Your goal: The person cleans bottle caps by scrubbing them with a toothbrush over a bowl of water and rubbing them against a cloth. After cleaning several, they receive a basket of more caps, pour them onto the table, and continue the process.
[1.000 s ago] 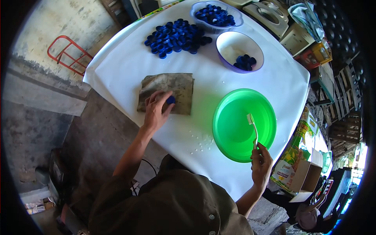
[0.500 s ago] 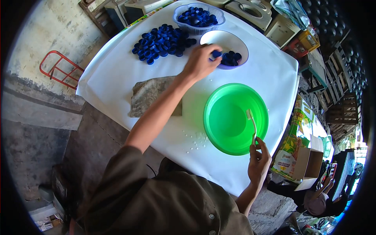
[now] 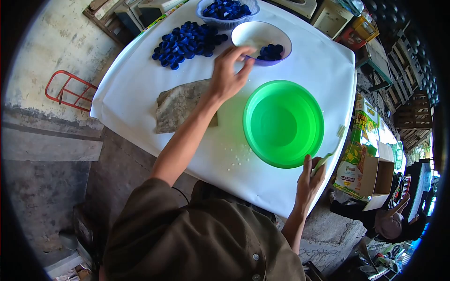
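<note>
My left hand (image 3: 228, 76) is at the near-left rim of the white and purple bowl (image 3: 290, 47), thumb and fingers apart with nothing visible between them. Several blue caps (image 3: 271, 52) lie in that bowl. My right hand (image 3: 309, 180) grips a toothbrush (image 3: 322, 162) beside the lower right rim of the green basin (image 3: 248, 136); its bristle end points up and right, past the basin. No objects show inside the basin. A heap of blue caps (image 3: 180, 44) lies on the white-covered table (image 3: 126, 100), left of the bowl.
A lilac basket (image 3: 255, 7) of blue caps stands at the far edge. A flat grey stone slab (image 3: 180, 105) lies under my left forearm, with small white bits (image 3: 239, 157) nearer me. Cardboard boxes (image 3: 375, 180) and another person (image 3: 389, 224) are at the right.
My left hand has moved left from over the bowl, and the blue cap in its fingers no longer shows there. The toothbrush has swung right, from over the basin to outside its rim.
</note>
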A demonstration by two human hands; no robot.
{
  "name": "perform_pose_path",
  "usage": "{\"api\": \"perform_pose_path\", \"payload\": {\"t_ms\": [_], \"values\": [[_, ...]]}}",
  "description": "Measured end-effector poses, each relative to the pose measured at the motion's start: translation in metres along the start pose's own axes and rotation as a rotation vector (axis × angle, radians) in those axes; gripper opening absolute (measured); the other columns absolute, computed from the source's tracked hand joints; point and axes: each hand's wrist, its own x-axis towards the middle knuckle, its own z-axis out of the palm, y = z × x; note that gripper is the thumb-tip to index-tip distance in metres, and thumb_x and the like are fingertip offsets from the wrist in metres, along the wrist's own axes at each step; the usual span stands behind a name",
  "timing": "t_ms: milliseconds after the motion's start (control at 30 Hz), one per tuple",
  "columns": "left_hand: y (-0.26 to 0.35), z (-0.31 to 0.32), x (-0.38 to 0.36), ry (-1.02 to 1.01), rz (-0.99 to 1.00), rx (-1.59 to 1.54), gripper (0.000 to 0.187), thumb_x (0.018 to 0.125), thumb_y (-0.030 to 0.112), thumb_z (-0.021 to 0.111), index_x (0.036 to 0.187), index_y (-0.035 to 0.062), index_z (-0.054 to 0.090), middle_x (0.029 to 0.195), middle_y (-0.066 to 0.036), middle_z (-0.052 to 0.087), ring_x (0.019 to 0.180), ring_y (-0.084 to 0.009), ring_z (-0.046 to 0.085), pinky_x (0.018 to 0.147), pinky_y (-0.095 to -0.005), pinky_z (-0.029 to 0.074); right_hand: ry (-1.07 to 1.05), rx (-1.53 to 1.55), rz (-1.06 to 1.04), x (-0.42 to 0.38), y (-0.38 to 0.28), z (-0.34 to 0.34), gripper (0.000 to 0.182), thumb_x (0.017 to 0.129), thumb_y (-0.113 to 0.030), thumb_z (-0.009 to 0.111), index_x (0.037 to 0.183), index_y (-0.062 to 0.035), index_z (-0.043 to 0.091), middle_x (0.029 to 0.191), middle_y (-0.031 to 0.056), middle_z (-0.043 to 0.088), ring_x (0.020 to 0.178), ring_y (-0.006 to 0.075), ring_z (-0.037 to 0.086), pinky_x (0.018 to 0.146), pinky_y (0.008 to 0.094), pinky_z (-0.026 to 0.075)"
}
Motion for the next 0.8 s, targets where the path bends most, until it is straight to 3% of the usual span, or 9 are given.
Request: {"api": "perform_pose_path", "payload": {"t_ms": [133,233,300,367,433,500,533,600,800], "values": [[0.011,-0.073,-0.077,-0.215,-0.116,0.218,0.034,0.082,-0.001,0.063,0.116,0.0041,0.066,0.119,-0.013,0.067,0.118,-0.0298,0.061,0.102,-0.0403,0.047,0.086,0.195,0.210,-0.002,0.012,0.010,0.030,0.097,-0.024,0.068,0.089,-0.0045,0.047,0.068,-0.0015,0.037,0.057,0.0083,0.036,0.050,0.0307,0.031],[0.010,-0.109,-0.122,-0.383,-0.252,0.322,0.040,0.079,0.000,0.064,0.119,0.0045,0.065,0.132,-0.014,0.059,0.134,-0.0324,0.049,0.112,-0.0433,0.040,0.218,-0.182,-0.218,-0.002,0.000,0.019,0.027,0.099,-0.024,0.066,0.093,-0.0031,0.049,0.068,-0.0002,0.039,0.059,0.0089,0.040,0.050,0.0304,0.032],[0.008,-0.126,-0.141,-0.445,-0.334,0.362,0.042,0.080,0.001,0.064,0.121,0.0047,0.065,0.138,-0.013,0.055,0.140,-0.0330,0.042,0.115,-0.0446,0.037,0.200,-0.213,-0.190,-0.005,-0.009,0.012,0.026,0.104,-0.027,0.053,0.108,-0.0015,0.052,0.067,-0.0001,0.044,0.056,0.0090,0.039,0.048,0.0295,0.031],[0.004,-0.137,-0.151,-0.470,-0.401,0.363,0.042,0.081,0.004,0.063,0.123,0.0047,0.064,0.142,-0.012,0.052,0.145,-0.0331,0.035,0.117,-0.0455,0.036,0.134,0.095,0.025,-0.010,-0.042,-0.006,0.036,0.105,-0.039,0.048,0.114,-0.0047,0.054,0.077,0.0017,0.048,0.056,0.0076,0.042,0.046,0.0233,0.034],[0.003,-0.142,-0.157,-0.470,-0.393,0.345,0.041,0.082,0.005,0.065,0.124,0.0054,0.064,0.145,-0.012,0.049,0.146,-0.0331,0.033,0.117,-0.0461,0.035,0.215,0.255,-0.001,-0.011,-0.083,-0.012,0.029,0.107,-0.033,0.043,0.118,-0.0085,0.052,0.070,-0.0052,0.042,0.050,0.0009,0.034,0.038,0.0186,0.021],[-0.001,-0.142,-0.158,-0.443,-0.378,0.335,0.041,0.083,0.006,0.067,0.124,0.0055,0.065,0.144,-0.011,0.049,0.146,-0.0333,0.032,0.118,-0.0465,0.035,0.307,0.226,-0.022,-0.013,-0.093,-0.017,0.027,0.105,-0.027,0.045,0.110,-0.0042,0.058,0.067,0.0007,0.046,0.048,0.0102,0.042,0.040,0.0262,0.030],[0.000,-0.141,-0.158,-0.438,-0.354,0.357,0.041,0.082,0.006,0.072,0.122,0.0052,0.066,0.142,-0.012,0.051,0.145,-0.0344,0.035,0.116,-0.0464,0.036,0.236,-0.164,-0.232,-0.006,-0.070,-0.014,0.026,0.104,-0.025,0.048,0.104,-0.0021,0.060,0.069,0.0063,0.051,0.051,0.0172,0.047,0.044,0.0309,0.035],[-0.002,-0.141,-0.163,-0.453,-0.369,0.333,0.041,0.081,0.008,0.075,0.122,0.0048,0.066,0.142,-0.012,0.052,0.145,-0.0340,0.035,0.116,-0.0471,0.036,-0.185,-0.616,-0.323,0.001,-0.058,-0.008,0.023,0.101,-0.018,0.055,0.093,0.0024,0.063,0.078,0.0195,0.063,0.061,0.0343,0.058,0.059,0.0413,0.047],[-0.015,-0.136,-0.161,-0.482,-0.298,0.354,0.043,0.079,0.012,0.081,0.119,0.0024,0.068,0.141,-0.013,0.051,0.147,-0.0340,0.031,0.118,-0.0477,0.034,0.108,-0.438,-0.145,-0.020,-0.069,0.000,0.020,0.103,-0.017,0.055,0.097,0.0019,0.058,0.065,0.0144,0.052,0.053,0.0200,0.043,0.052,0.0358,0.036]]}}
